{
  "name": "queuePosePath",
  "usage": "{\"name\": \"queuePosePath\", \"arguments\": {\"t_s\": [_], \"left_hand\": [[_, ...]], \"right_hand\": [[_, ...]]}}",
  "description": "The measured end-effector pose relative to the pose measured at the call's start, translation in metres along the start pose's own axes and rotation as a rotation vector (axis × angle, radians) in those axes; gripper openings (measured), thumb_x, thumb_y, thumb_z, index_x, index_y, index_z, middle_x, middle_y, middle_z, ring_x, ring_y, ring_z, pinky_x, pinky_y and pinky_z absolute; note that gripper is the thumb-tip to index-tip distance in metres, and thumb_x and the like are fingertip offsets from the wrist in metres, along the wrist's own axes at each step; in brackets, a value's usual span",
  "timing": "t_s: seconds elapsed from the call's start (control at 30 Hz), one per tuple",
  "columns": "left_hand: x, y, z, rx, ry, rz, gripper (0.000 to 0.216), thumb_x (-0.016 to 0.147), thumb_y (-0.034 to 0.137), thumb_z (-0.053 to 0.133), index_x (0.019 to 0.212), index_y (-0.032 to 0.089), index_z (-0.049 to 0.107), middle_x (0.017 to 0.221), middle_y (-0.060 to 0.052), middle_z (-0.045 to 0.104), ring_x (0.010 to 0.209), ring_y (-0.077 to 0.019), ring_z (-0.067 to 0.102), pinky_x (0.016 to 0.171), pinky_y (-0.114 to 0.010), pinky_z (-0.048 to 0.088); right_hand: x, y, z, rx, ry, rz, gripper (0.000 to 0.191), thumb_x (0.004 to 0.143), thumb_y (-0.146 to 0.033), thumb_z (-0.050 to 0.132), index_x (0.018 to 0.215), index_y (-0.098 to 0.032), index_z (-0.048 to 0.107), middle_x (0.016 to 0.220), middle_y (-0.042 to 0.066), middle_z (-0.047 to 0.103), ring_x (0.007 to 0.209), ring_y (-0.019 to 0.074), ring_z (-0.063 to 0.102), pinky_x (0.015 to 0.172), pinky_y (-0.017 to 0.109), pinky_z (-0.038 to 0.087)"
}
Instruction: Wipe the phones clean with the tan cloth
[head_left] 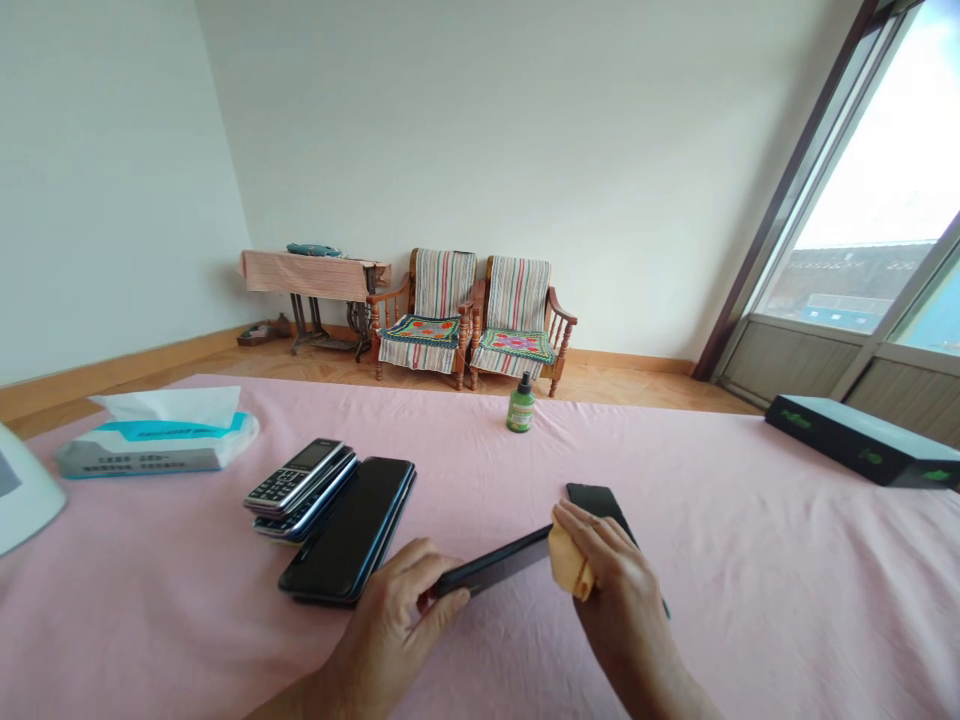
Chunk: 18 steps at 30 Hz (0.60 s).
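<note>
My left hand (405, 610) grips one end of a dark smartphone (499, 565), tilted edge-up above the pink cloth. At the phone's other end, my right hand (611, 570) is closed around a folded yellow cloth (568, 565), which presses against the phone's end. Beneath and beyond the right hand, another black smartphone (592, 497) lies on the table, partly hidden. Left of my left hand sits a stack of black smartphones (349, 530). Beside that stack, several keypad phones (300, 480) are piled on one another.
A tissue pack (157, 445) lies at the left, near a white rounded object (26, 490). A green spray bottle (520, 408) stands at the far edge of the pink tablecloth (750, 600). On the right lies a black box (862, 440). Two wooden chairs (442, 290) stand beyond the table.
</note>
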<state>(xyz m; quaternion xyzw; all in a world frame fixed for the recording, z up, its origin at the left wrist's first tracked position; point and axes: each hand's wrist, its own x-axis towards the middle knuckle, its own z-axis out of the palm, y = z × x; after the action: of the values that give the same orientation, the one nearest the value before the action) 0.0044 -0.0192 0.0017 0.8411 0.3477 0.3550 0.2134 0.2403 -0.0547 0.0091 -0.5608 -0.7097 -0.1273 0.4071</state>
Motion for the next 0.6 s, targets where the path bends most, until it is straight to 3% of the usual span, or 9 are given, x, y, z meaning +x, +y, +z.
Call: {"name": "queuePosePath", "arguments": {"t_s": [0.13, 0.4, 0.5, 0.6], "left_hand": [[0.002, 0.0, 0.0, -0.064, -0.049, -0.058, 0.014, 0.089, 0.025, 0.058, 0.081, 0.017, 0.067, 0.074, -0.001, 0.056, 0.07, -0.0161, 0.057, 0.062, -0.024, 0.042], [0.003, -0.002, 0.003, -0.199, 0.013, -0.007, 0.033, 0.092, 0.036, 0.05, 0.066, 0.017, 0.052, 0.068, 0.001, 0.05, 0.063, -0.0141, 0.05, 0.059, -0.023, 0.037], [0.002, -0.001, 0.002, -0.22, 0.011, 0.002, 0.035, 0.093, 0.036, 0.048, 0.064, 0.017, 0.052, 0.068, 0.001, 0.049, 0.063, -0.0137, 0.049, 0.058, -0.023, 0.036], [0.002, 0.003, 0.0, -0.191, -0.053, -0.004, 0.028, 0.092, 0.033, 0.052, 0.072, 0.017, 0.062, 0.072, 0.0, 0.052, 0.068, -0.0147, 0.051, 0.061, -0.023, 0.037]], "right_hand": [[-0.003, -0.01, 0.003, 0.025, 0.01, -0.092, 0.05, 0.073, 0.005, 0.04, 0.116, -0.011, 0.063, 0.111, 0.014, 0.068, 0.096, 0.0266, 0.063, 0.077, 0.043, 0.058], [-0.005, -0.085, 0.028, 0.015, 0.056, -0.375, 0.036, 0.094, -0.013, 0.034, 0.116, -0.006, 0.063, 0.11, 0.018, 0.069, 0.086, 0.0262, 0.066, 0.069, 0.037, 0.06], [-0.006, -0.086, 0.026, 0.002, 0.034, -0.424, 0.037, 0.095, -0.014, 0.033, 0.115, -0.004, 0.063, 0.109, 0.019, 0.069, 0.083, 0.0257, 0.067, 0.066, 0.036, 0.06], [-0.013, -0.065, 0.018, -0.021, 0.027, -0.414, 0.038, 0.095, -0.01, 0.031, 0.119, -0.005, 0.061, 0.113, 0.019, 0.067, 0.091, 0.0257, 0.066, 0.071, 0.036, 0.06]]}}
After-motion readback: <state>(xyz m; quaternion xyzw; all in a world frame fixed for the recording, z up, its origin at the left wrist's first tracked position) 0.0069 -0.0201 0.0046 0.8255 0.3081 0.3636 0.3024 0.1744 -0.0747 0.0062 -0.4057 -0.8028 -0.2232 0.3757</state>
